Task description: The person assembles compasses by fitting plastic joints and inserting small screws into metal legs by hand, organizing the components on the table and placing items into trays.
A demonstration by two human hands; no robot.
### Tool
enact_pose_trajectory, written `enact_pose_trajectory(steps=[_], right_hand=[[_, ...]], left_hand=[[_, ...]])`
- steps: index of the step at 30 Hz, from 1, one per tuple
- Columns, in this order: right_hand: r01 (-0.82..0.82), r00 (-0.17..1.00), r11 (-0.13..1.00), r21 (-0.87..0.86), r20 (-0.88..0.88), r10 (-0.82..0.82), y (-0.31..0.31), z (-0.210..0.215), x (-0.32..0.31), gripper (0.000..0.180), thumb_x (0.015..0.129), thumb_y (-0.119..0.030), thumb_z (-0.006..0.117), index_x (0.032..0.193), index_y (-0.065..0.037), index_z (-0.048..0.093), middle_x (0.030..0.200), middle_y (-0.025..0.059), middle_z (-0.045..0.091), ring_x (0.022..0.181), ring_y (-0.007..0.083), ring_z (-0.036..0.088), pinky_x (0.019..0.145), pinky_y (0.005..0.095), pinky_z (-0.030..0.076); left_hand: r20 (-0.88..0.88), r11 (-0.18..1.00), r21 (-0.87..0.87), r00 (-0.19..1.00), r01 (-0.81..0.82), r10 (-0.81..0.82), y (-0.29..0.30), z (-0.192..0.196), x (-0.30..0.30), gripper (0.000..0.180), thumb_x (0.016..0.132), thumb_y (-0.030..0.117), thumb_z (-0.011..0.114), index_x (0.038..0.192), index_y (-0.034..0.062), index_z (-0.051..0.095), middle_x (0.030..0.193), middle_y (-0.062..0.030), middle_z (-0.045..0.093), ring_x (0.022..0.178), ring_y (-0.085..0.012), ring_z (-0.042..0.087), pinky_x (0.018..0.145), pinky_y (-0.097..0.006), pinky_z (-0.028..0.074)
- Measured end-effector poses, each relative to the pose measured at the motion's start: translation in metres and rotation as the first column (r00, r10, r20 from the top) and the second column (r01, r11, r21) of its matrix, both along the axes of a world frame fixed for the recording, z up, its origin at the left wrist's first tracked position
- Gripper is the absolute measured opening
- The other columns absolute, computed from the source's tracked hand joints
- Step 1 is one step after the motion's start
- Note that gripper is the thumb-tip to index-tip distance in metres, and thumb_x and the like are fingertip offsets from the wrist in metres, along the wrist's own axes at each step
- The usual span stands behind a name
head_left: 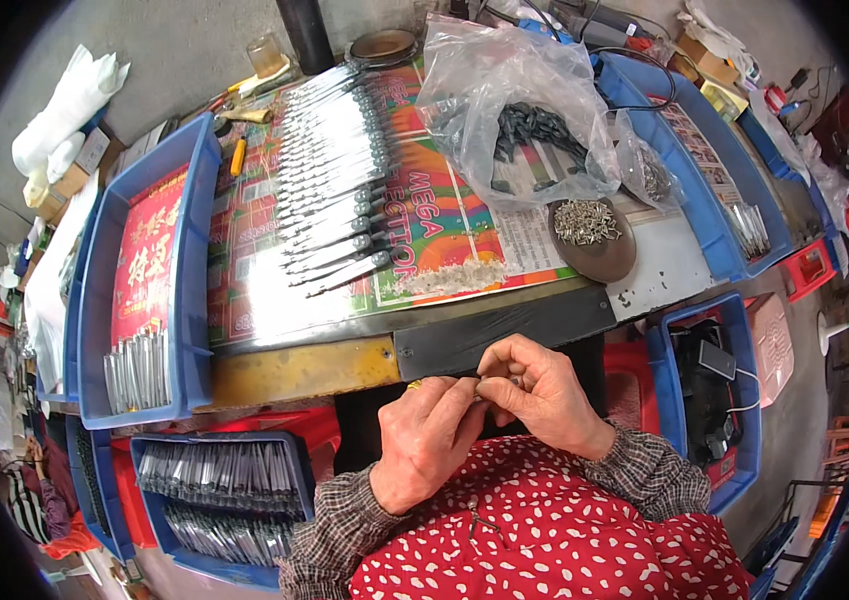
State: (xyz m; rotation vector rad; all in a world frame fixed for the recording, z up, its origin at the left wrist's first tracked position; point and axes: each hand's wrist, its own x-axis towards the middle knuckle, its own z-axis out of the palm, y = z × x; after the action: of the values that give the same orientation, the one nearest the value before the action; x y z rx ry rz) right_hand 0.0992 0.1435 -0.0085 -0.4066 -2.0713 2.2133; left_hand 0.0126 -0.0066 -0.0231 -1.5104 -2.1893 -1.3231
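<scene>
My left hand (419,440) and my right hand (549,400) meet in front of the table's near edge, above my lap. Both are closed, with thumbs and fingertips pinched together around something too small and too hidden to make out. Beyond them on the table lies a long overlapping row of silver blade-like pieces (329,180) with dark ends. To its right, a clear plastic bag (454,80) lies open around a heap of small black parts (534,128). A round brown dish (604,262) holds many small metal pins (584,222).
A blue bin (199,290) stands at the table's left, another blue bin (644,90) at its right. Below the edge, a blue crate (229,435) holds bundled slim pieces; a blue box (669,390) holds dark items. White granules (459,277) lie on the table near an orange-handled tool (238,158).
</scene>
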Motion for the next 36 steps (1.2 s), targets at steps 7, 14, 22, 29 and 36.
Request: enact_pose_trajectory(steps=[7,14,22,29,36], right_hand=[[-0.064,0.998,0.985,0.161,0.038,0.059,0.004,-0.001,0.002,0.026,0.098,-0.022,0.057,0.088,0.002,0.061,0.063,0.0015,0.058,0.056,0.0053,0.052,0.05,0.0236,0.043],[0.021,0.996,0.977,0.212,-0.085,-0.003,0.0,-0.002,0.002,0.025,0.098,-0.02,0.056,0.086,0.002,0.062,0.062,0.003,0.058,0.054,0.0056,0.053,0.047,0.0244,0.043],[0.018,0.998,0.982,0.19,-0.06,-0.007,0.005,0.0,0.001,0.024,0.098,-0.018,0.055,0.085,0.001,0.06,0.06,0.0026,0.058,0.053,0.0053,0.053,0.047,0.0243,0.043],[0.107,0.987,0.976,0.187,-0.142,-0.081,0.001,-0.006,0.0,0.02,0.098,-0.018,0.057,0.09,0.0,0.058,0.061,0.0009,0.057,0.054,0.0053,0.054,0.048,0.0229,0.043],[0.053,0.988,0.998,0.021,-0.146,-0.05,0.006,-0.002,0.002,0.018,0.099,-0.02,0.056,0.097,-0.002,0.056,0.071,0.0001,0.06,0.06,0.0035,0.056,0.05,0.0196,0.047]], left_hand=[[-0.005,0.999,-0.033,1.0,0.008,-0.009,0.001,0.003,-0.002,0.032,0.067,0.0,0.075,0.097,0.0026,0.064,0.081,-0.0094,0.063,0.066,-0.0247,0.063,0.056,-0.034,0.05],[-0.012,0.998,-0.056,1.0,0.01,-0.011,0.003,0.01,-0.002,0.033,0.067,-0.001,0.076,0.097,0.0022,0.064,0.082,-0.0098,0.063,0.068,-0.0258,0.064,0.056,-0.034,0.051],[0.007,0.997,-0.077,1.0,-0.013,0.014,0.01,0.014,-0.003,0.028,0.067,-0.002,0.075,0.094,0.0023,0.066,0.081,-0.0113,0.064,0.066,-0.0265,0.065,0.057,-0.034,0.052],[0.053,0.996,-0.084,0.998,-0.02,0.025,0.012,0.018,-0.005,0.027,0.069,-0.003,0.074,0.094,0.0013,0.067,0.08,-0.0116,0.065,0.065,-0.025,0.065,0.056,-0.032,0.051],[0.203,0.994,-0.109,0.979,0.022,0.0,0.008,0.023,-0.008,0.028,0.068,-0.002,0.076,0.093,0.0027,0.066,0.078,-0.01,0.063,0.057,-0.0227,0.061,0.05,-0.031,0.049]])
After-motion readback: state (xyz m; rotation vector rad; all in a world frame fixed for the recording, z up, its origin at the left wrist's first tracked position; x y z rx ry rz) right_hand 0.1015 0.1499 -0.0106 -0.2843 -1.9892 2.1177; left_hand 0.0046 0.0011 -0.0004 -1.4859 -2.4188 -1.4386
